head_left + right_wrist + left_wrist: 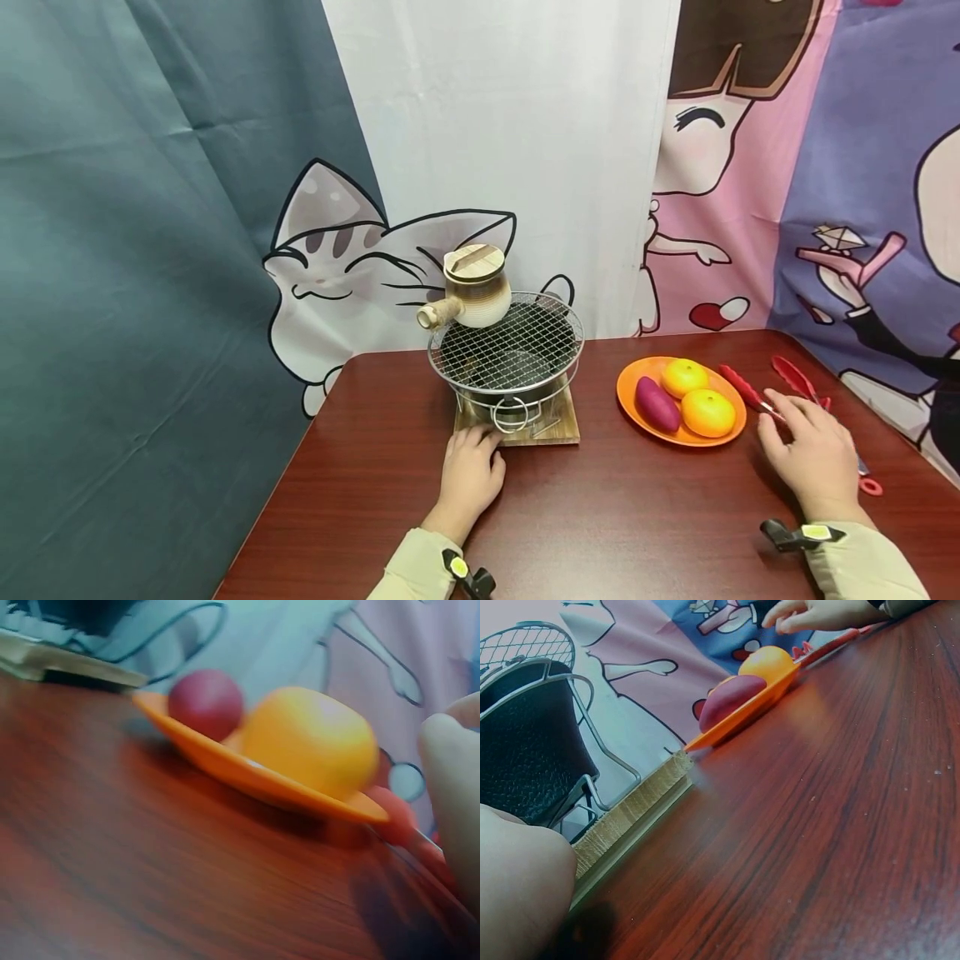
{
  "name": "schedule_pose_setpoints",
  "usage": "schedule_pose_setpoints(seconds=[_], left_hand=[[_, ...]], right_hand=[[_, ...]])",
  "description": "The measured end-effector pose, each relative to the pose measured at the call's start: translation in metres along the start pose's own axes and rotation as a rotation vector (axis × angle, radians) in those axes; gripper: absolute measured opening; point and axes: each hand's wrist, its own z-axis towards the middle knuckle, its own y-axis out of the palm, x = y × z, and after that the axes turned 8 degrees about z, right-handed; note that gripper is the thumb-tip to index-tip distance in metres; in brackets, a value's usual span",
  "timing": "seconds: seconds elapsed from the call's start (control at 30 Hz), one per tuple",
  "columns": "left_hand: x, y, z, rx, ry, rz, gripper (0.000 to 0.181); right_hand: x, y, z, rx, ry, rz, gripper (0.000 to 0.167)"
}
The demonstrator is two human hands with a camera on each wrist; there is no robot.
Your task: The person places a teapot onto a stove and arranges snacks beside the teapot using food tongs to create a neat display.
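Note:
My left hand [468, 475] rests at the front left corner of a square wooden board [562, 429], its fingertips touching the edge. On that board stands a black stove [525, 742] in a wire frame, topped by a round wire grill [517, 358]. A small side-handled teapot [483, 304] with a wooden lid sits on the back left of the grill. My right hand [813, 450] hovers with loosely bent fingers over red-tipped metal tongs [738, 387], holding nothing. Beside it is an orange plate [630, 400] with a purple sweet potato [657, 404] and two mandarins [708, 412].
The dark red wooden table [585, 517] carries everything. Behind it hangs a cartoon-printed curtain [525, 125]. A second red tong tip [795, 379] and a red ring [870, 486] lie near the table's right edge, partly hidden by my right hand.

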Motion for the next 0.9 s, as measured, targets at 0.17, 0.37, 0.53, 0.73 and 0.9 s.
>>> schedule_pose_setpoints(seconds=[0.17, 0.37, 0.53, 0.73, 0.9], left_hand=[[0.000, 0.000, 0.001, 0.002, 0.006, -0.001, 0.028], [0.000, 0.000, 0.000, 0.009, 0.009, -0.004, 0.028], [0.000, 0.000, 0.000, 0.007, 0.008, 0.004, 0.028], [0.000, 0.000, 0.001, 0.002, 0.008, 0.015, 0.028], [0.000, 0.000, 0.001, 0.002, 0.016, 0.021, 0.028]], right_hand=[[0.021, -0.015, -0.001, -0.082, 0.160, -0.060, 0.053], [0.035, -0.023, -0.001, -0.232, 0.386, -0.136, 0.085], [0.045, -0.023, 0.003, -0.290, 0.523, -0.170, 0.109], [0.053, -0.021, 0.008, -0.369, 0.616, -0.242, 0.129], [0.057, -0.020, 0.008, -0.424, 0.622, -0.312, 0.131]])
